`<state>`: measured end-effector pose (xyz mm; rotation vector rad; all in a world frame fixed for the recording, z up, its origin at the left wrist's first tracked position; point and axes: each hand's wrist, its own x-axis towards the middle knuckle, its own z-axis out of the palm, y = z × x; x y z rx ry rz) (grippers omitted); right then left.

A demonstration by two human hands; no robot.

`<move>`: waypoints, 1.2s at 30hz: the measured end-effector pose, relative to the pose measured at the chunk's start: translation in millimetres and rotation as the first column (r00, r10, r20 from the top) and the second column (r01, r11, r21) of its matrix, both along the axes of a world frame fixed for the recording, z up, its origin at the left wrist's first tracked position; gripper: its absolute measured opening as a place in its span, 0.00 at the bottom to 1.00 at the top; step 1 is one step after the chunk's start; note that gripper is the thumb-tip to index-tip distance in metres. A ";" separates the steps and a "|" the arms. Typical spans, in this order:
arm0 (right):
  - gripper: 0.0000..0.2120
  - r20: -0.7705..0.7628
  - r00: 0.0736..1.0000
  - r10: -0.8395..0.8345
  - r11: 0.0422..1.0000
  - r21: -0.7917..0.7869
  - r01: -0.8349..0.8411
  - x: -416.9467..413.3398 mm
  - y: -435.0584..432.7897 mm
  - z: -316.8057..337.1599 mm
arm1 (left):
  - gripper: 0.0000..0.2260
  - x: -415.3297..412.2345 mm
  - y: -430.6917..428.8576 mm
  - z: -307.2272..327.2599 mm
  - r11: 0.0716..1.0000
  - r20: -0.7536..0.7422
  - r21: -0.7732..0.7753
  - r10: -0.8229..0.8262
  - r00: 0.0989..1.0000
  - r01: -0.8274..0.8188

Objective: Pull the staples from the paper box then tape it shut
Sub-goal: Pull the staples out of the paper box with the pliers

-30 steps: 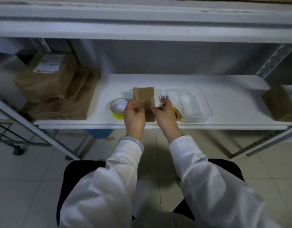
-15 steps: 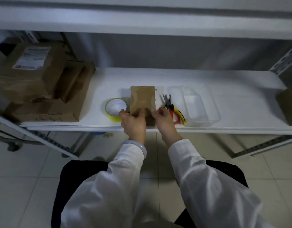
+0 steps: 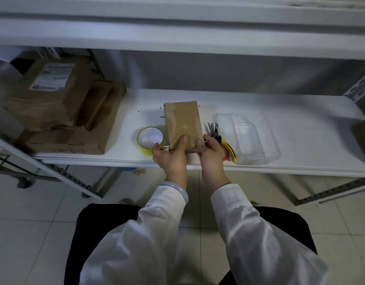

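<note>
The paper box [image 3: 182,122] lies flat at the centre of the frame on the white shelf [image 3: 301,114], its long side running away from the person. Both hands have it by the near end. The left hand [image 3: 171,159] is clamped on the near left corner, thumb pressed on top and fingers wrapped round the side. The right hand [image 3: 211,155] grips the near right corner with curled fingers, and a thin metal pin shows between its fingertips.

The box looks light and thin-walled, the sort that dents under a hard squeeze, and its top has a slight sheen, so it may be slippery. The staples [image 3: 162,108] stick straight out of both long sides like small nails, so I would hold the box by the flat faces and the corners between them.

The front edge of the shelf is just under the wrists, and a tug towards the body could drag the box off it. The tape roll [image 3: 149,138] sits touching or just beside the box on the left. The pliers [image 3: 215,132] lie just to its right, with a clear tray [image 3: 257,140] beyond them. There is open room behind the box, towards the top of the frame. Cardboard cartons [image 3: 60,112] fill the left, and the upper shelf [image 3: 177,38] hangs low above.
</note>
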<state>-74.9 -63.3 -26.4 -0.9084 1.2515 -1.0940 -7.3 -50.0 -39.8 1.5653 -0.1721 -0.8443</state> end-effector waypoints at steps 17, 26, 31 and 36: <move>0.07 0.085 0.994 0.068 0.996 -0.069 -0.062 -19.7 16.1 31.9 | 0.07 -4.8 12.8 23.5 0.903 -0.511 -0.408 -0.349 0.786 0.136; 0.21 -0.959 0.273 0.073 0.972 0.007 -0.236 -39.2 -17.7 -16.2 | 0.04 -6.8 11.4 17.5 0.921 -0.579 -0.381 -0.310 0.754 0.086; 0.30 -0.987 0.099 0.129 0.970 0.105 -0.218 -30.2 -29.8 -30.5 | 0.05 -7.6 8.5 17.0 0.926 -0.591 -0.370 -0.291 0.752 0.067; 0.30 -0.982 -0.059 0.177 0.960 0.186 -0.210 -22.2 -32.2 -32.8 | 0.06 -7.8 5.9 15.7 0.929 -0.595 -0.364 -0.284 0.752 0.062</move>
